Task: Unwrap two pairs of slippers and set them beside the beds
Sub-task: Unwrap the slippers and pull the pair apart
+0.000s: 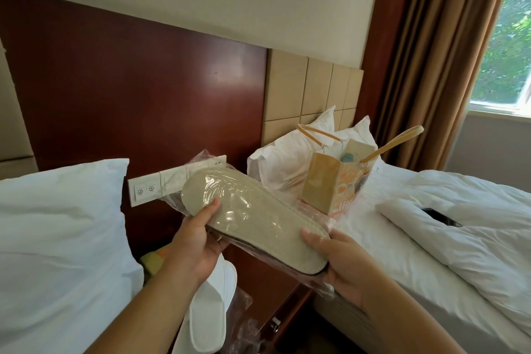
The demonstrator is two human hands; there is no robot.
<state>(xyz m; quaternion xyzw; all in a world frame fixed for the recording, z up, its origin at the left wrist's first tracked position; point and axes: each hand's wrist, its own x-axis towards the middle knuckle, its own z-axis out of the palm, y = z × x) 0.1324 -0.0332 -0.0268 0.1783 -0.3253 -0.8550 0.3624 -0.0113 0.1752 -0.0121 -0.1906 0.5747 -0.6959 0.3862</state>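
One wrapped slipper pack (253, 215) hangs above the nightstand (267, 290). The left hand (195, 241) grips its far end, fingers curled, and the right hand (342, 261) likewise grips the near end. Two unwrapped white slippers (209, 310) lie below.

The left hand (195, 241) and right hand (342, 261) hold a pair of flat beige slippers sealed in clear plastic wrap (253, 215), sole upward, above the reddish wooden nightstand (267, 287). The left thumb lies on the sole's far end; the right hand grips the near end. Below, white cloth slippers (211, 310) lie beside crumpled clear film (247, 330).
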